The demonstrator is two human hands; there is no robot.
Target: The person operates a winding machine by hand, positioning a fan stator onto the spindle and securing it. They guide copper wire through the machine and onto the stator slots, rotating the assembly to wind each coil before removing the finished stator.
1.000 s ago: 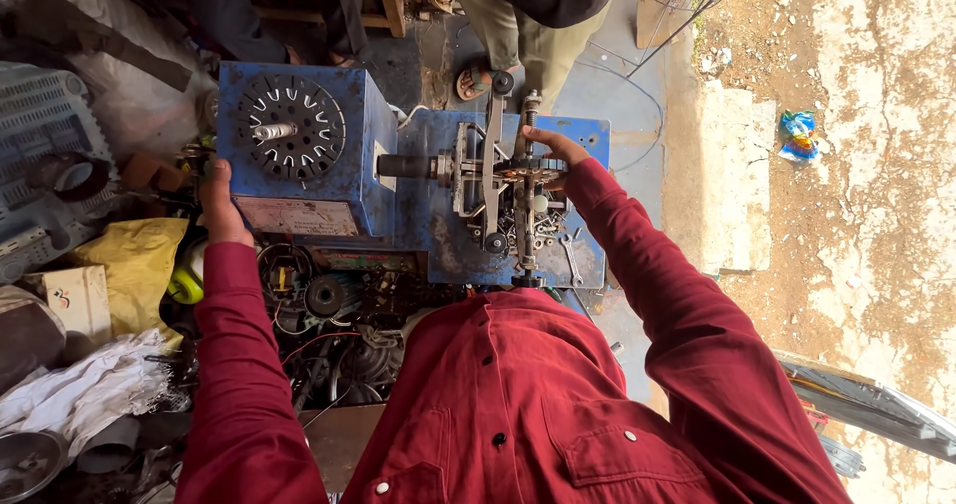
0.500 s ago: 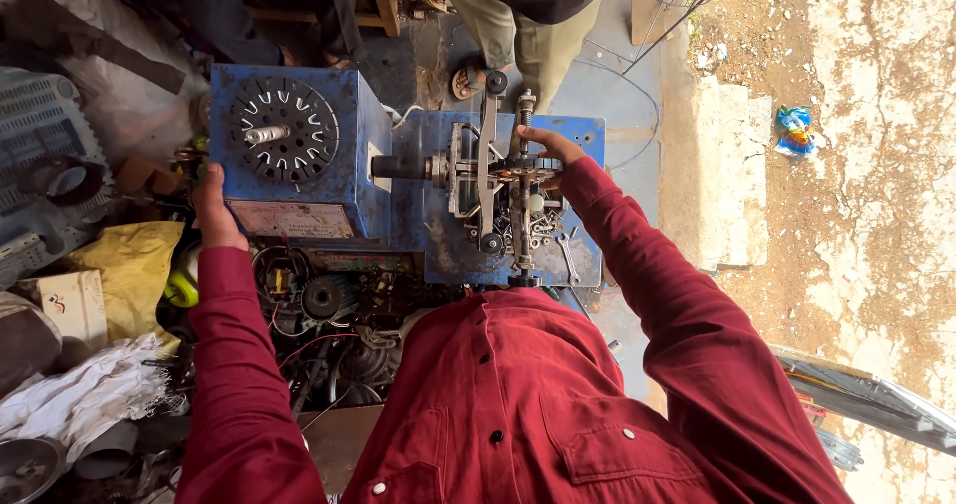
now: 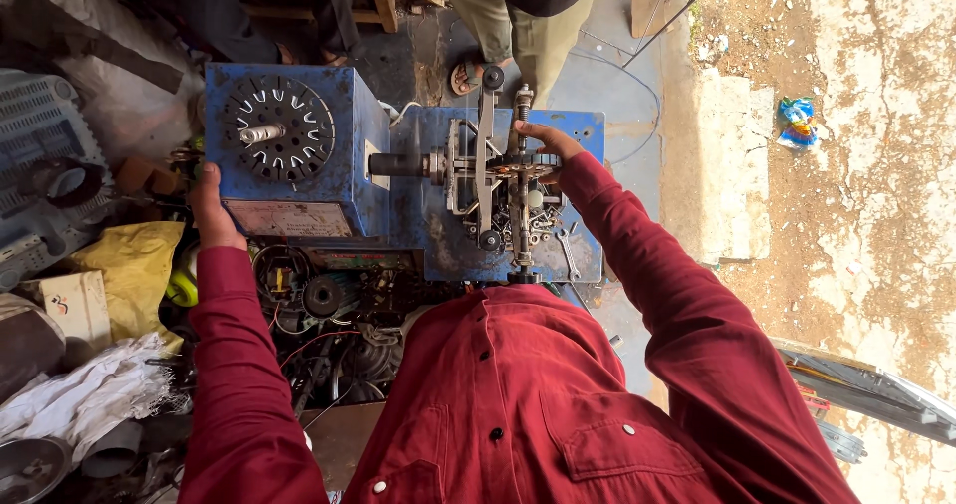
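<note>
We stand over a blue metal winding machine [image 3: 398, 195] whose long axis runs from 9 o'clock to 3 o'clock across the view. Its boxy blue housing [image 3: 299, 145] sits at the 9 o'clock end and carries a black slotted round disc [image 3: 276, 128] with a short silver spindle at its centre, facing up at us. From the housing a dark horizontal shaft [image 3: 398, 164] points toward 3 o'clock into a grey metal winding frame [image 3: 488, 180] whose upright bars run from 12 to 6 o'clock.

Our right hand [image 3: 543, 143] lies at the 3 o'clock side of that frame, fingers curled over a small dark toothed ring [image 3: 523, 162] and touching it; how firmly it grips we cannot tell. Our left hand [image 3: 211, 210] rests at the 9 o'clock edge of the housing, palm against its side wall, fingers loosely bent and holding nothing that we can see.

Loose bolts and a spanner [image 3: 568, 255] lie on the blue base plate near 5 o'clock of the frame. At 6 o'clock, open wiring and a black gear [image 3: 324, 295] crowd close below the machine. At 9 o'clock, a yellow plastic bag [image 3: 124, 275] and a grey crate [image 3: 40, 135] hem the left side. Another person's sandalled foot [image 3: 468, 74] stands at 12 o'clock. The bare ground [image 3: 856, 245] at 3 o'clock gives open room.
</note>
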